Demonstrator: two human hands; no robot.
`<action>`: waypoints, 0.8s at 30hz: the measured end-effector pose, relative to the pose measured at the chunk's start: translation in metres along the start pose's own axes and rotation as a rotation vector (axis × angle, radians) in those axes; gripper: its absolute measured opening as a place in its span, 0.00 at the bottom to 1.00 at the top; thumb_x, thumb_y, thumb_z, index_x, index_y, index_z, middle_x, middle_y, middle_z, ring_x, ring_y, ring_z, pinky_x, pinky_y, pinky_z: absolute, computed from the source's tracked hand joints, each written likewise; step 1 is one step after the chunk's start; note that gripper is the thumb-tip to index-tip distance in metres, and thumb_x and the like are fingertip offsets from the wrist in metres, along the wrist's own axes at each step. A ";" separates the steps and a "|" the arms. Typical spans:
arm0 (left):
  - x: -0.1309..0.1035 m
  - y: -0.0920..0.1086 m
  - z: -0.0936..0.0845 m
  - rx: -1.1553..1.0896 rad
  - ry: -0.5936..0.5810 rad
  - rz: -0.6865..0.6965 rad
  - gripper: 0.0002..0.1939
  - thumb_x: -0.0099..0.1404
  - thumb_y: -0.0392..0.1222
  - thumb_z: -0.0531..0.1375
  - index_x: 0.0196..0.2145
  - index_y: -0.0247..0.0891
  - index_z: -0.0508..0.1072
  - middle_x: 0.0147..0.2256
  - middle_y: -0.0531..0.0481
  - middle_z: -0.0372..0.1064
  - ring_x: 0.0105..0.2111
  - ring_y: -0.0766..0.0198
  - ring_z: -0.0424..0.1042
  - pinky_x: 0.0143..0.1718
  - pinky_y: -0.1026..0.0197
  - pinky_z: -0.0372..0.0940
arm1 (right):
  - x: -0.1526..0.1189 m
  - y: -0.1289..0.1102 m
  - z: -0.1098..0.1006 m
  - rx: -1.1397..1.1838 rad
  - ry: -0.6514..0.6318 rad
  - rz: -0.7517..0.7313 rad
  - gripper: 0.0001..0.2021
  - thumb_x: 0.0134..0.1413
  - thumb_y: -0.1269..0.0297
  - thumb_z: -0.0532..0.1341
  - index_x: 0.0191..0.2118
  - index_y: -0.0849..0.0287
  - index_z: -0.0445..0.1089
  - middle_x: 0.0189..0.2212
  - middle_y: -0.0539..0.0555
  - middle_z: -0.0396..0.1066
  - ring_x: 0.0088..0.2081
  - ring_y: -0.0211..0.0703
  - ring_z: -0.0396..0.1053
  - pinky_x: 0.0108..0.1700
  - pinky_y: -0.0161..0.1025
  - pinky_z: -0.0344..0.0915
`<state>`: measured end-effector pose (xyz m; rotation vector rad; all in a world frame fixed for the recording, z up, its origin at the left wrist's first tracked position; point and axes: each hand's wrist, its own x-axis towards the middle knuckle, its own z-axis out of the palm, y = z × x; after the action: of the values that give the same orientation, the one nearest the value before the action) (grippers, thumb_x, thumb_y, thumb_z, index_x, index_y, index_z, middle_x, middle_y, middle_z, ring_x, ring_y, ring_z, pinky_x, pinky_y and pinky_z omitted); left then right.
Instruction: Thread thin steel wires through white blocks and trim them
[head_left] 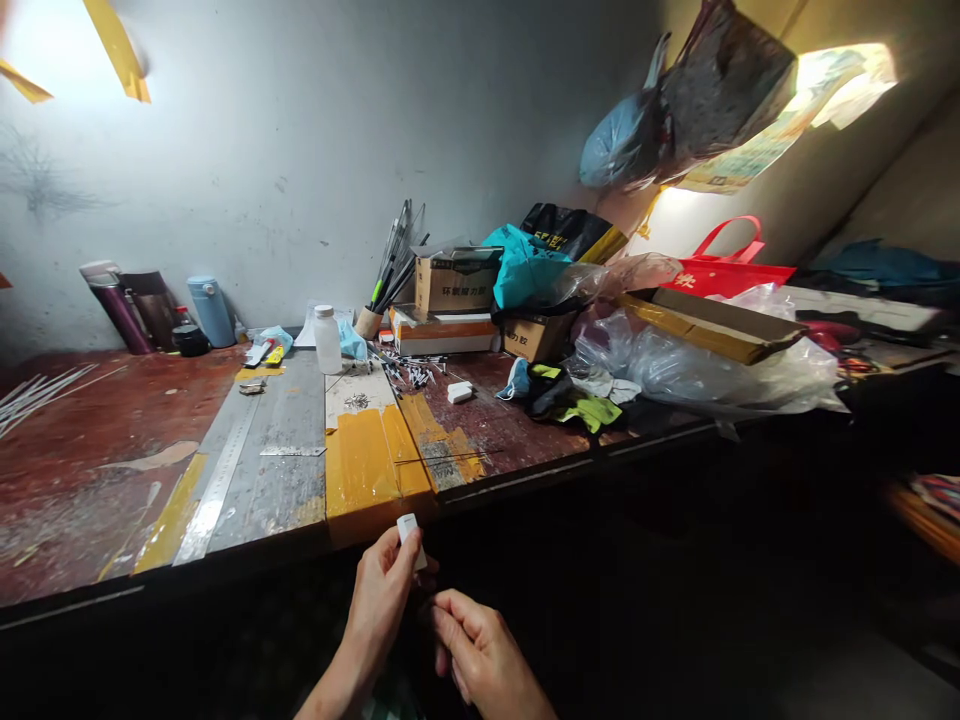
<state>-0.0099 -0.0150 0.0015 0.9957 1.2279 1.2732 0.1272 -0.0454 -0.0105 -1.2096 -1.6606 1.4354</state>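
Observation:
Just in front of the workbench's near edge, my left hand [382,590] is closed around a small white plastic block [409,540], its thumb pressed on the face. Lower and to the right, my right hand [480,640] has its fingers pinched together beside the left one. Whatever lies in that pinch is hidden by the fingers and the dark background. Beyond the hands, yellow tape [367,460] covers part of the bench. Another white block [460,392] rests on the bench near a scatter of small dark and white pieces [412,375].
A white bottle [327,340] stands behind the tape. A steel ruler [225,480] lies to the left. Cardboard boxes [454,280], plastic bags [690,370] and cloths fill the back right. Flasks [211,310] stand against the wall, and thin rods [45,390] lie far left.

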 end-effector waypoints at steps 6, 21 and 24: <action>0.000 -0.005 0.006 -0.019 -0.009 0.025 0.19 0.59 0.57 0.58 0.25 0.37 0.68 0.21 0.52 0.70 0.21 0.63 0.68 0.24 0.64 0.60 | -0.002 0.002 0.000 -0.001 0.103 -0.007 0.16 0.56 0.49 0.58 0.31 0.59 0.65 0.18 0.44 0.58 0.17 0.30 0.51 0.19 0.29 0.47; -0.003 -0.005 0.005 0.000 -0.020 0.023 0.18 0.61 0.55 0.58 0.27 0.36 0.69 0.21 0.52 0.70 0.23 0.63 0.68 0.25 0.65 0.59 | -0.003 0.000 0.001 -0.004 0.089 -0.011 0.17 0.61 0.52 0.53 0.27 0.59 0.64 0.19 0.45 0.58 0.18 0.30 0.52 0.20 0.30 0.48; -0.003 -0.005 0.004 0.000 -0.025 0.017 0.18 0.61 0.55 0.58 0.26 0.36 0.69 0.21 0.52 0.69 0.22 0.63 0.67 0.24 0.65 0.58 | -0.004 -0.003 0.001 0.019 0.032 0.018 0.18 0.62 0.50 0.51 0.29 0.59 0.64 0.17 0.44 0.57 0.15 0.29 0.51 0.18 0.30 0.46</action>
<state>-0.0045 -0.0178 -0.0028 1.0209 1.2031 1.2704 0.1273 -0.0488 -0.0074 -1.2343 -1.6150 1.4322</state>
